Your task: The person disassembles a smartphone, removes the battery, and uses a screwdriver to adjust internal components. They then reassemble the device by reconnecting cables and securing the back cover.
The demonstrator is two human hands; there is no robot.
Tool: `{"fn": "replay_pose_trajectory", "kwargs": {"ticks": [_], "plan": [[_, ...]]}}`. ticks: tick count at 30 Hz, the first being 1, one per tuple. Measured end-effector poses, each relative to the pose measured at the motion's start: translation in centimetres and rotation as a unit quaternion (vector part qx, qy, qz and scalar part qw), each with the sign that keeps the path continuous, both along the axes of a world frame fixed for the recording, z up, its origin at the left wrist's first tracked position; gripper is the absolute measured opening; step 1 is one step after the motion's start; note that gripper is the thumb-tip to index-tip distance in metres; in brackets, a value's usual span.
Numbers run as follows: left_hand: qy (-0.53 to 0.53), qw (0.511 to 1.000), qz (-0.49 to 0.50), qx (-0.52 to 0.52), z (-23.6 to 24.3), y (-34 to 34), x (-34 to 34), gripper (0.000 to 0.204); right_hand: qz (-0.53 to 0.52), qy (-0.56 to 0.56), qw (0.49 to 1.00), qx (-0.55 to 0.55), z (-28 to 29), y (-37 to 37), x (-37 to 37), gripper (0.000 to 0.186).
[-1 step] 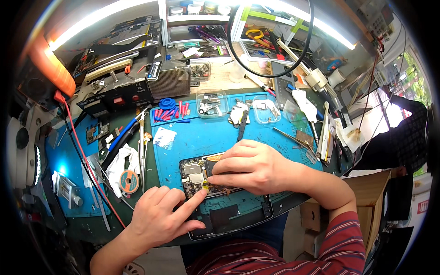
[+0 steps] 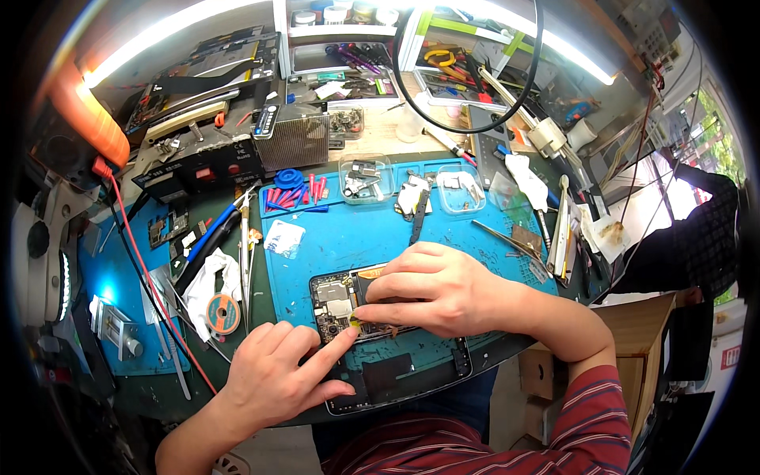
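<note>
An opened phone (image 2: 332, 294) lies on the blue work mat with its circuit board and inner parts bare. My left hand (image 2: 273, 372) reaches its outstretched index finger onto the phone's lower left part, touching beside a small yellow piece (image 2: 355, 319). Its thumb stands apart and the other fingers curl loosely. My right hand (image 2: 435, 289) is over the phone's middle, fingers bent together toward the yellow piece; its thumb tip and whatever it pinches are hidden. Nearer me, a dark phone frame (image 2: 388, 388) lies along the mat's front edge, partly under the opened phone.
Clear plastic boxes (image 2: 366, 194) of small parts and pink-handled bits (image 2: 289, 198) stand at the mat's far side. Tweezers (image 2: 507, 239) lie to the right. A solder wick spool (image 2: 222, 313), tools and red and black leads crowd the left. A black cable loop hangs above.
</note>
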State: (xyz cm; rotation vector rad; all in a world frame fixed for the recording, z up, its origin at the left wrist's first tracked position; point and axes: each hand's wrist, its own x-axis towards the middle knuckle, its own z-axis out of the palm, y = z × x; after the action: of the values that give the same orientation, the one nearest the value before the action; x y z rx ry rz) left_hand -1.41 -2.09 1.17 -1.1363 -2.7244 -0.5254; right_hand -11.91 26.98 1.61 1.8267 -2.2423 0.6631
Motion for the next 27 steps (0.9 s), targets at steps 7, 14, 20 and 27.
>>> {"fn": "replay_pose_trajectory", "kwargs": {"ticks": [7,14,20,27], "plan": [[-0.002,1.000,0.001,0.002,-0.1,-0.3,0.2,0.065,0.005,0.040,0.999,0.016,0.4,-0.4,0.5,0.030],[-0.006,0.999,-0.006,0.035,-0.1,0.2,-0.3,0.067,0.013,0.035,0.999,-0.027,0.9,0.5,0.1,0.037],[-0.018,0.994,0.027,0.108,-0.8,-0.4,0.3,0.072,-0.291,0.007,0.954,-0.070,4.3,7.8,-3.1,0.014],[0.002,0.983,0.070,0.170,-1.0,-0.9,0.0,0.058,-0.350,-0.077,0.933,0.032,3.6,12.0,-6.2,0.009]]}}
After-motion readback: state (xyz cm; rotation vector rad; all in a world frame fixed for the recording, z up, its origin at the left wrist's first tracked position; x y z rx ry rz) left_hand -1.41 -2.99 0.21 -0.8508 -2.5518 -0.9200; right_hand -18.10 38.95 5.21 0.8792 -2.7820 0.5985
